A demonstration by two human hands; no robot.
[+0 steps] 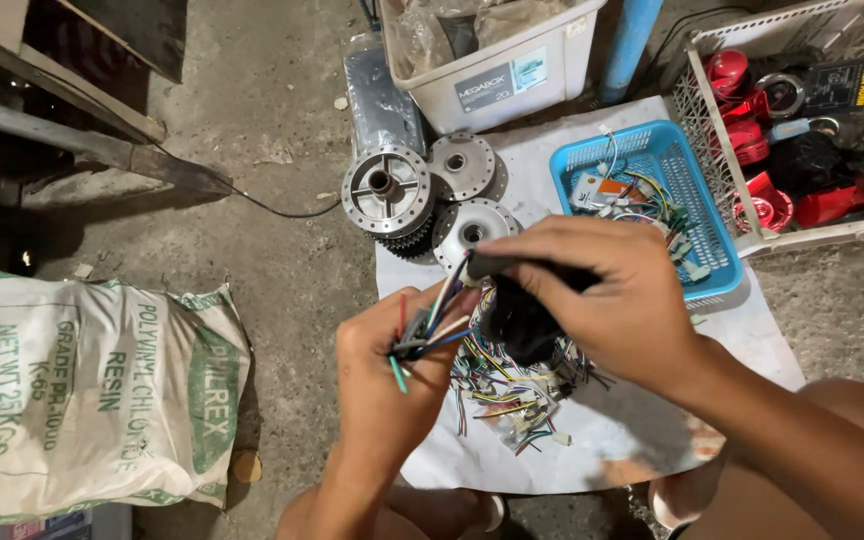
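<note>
Concrete floor (282, 120), white sheet (642, 430). Left hand (387, 375) gripping wire bundle (432, 325), right hand (597, 300) clasping its black sleeve (522, 268); long axis near-left to far-right.

Three metal hubs (387, 188), two baskets (652, 160), one sack (82, 385), perhaps one tub (512, 75).

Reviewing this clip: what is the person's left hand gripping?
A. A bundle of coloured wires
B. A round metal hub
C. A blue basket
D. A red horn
A: the left hand is closed around a bundle of coloured wires, whose black-sleeved end the right hand pinches; the metal hubs lie untouched on the floor behind.
</note>
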